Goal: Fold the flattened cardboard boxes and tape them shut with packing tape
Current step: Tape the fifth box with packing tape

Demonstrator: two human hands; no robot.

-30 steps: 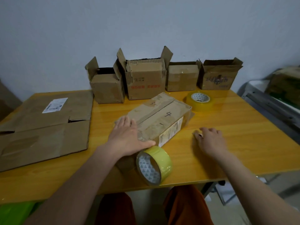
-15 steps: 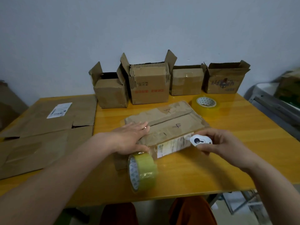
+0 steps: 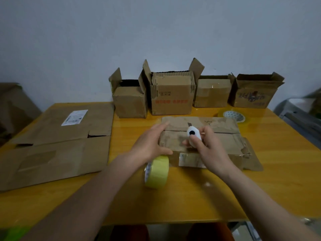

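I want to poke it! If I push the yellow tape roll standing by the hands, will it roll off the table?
Probably yes. The yellow tape roll stands on its round edge, so a nudge could roll it toward the nearby table edge. It looks light and stiff.

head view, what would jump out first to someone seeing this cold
Probably the right hand at centre, gripping a small white cutter over a worn box that the left hand steadies. Next, the yellow tape roll on edge beside that box, and four open boxes along the wall.
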